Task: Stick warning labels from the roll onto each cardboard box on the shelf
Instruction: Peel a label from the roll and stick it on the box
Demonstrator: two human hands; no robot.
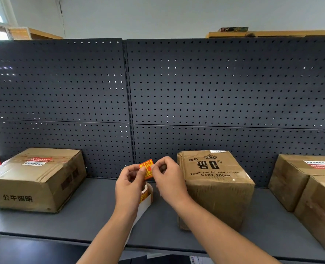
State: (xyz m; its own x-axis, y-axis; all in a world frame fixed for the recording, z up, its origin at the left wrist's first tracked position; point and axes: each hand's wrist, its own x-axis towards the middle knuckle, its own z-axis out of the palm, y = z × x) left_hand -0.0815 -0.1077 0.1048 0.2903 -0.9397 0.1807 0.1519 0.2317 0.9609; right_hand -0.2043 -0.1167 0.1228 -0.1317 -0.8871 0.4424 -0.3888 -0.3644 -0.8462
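Hands are meeting in mid-air above the shelf (93, 212), both clamped on the same thing. The left hand (130, 184) is pinching the orange-and-yellow warning label (147, 168) between thumb and forefinger. The right hand (168, 180), at 3 o'clock of it, is pinching the label's right edge, its other fingers curled. The label is standing nearly upright between the fingertips, touching no box.

At 6 o'clock of the label, the label roll (146, 191) is showing just behind the left palm. Its white backing strip (142, 210) is trailing down toward the shelf's front edge. Whether the left hand is carrying the roll cannot be told.

The baby wipes box (215, 187) is sitting just beside the right hand at 3 o'clock. The flat box (35, 180) is lying well apart at 9 o'clock, with red and white stickers on its top. Farther out at 3 o'clock, the stickered box (295, 176) is standing behind the front box (321, 210). The dark pegboard (176, 92) is rising behind everything at 12 o'clock.
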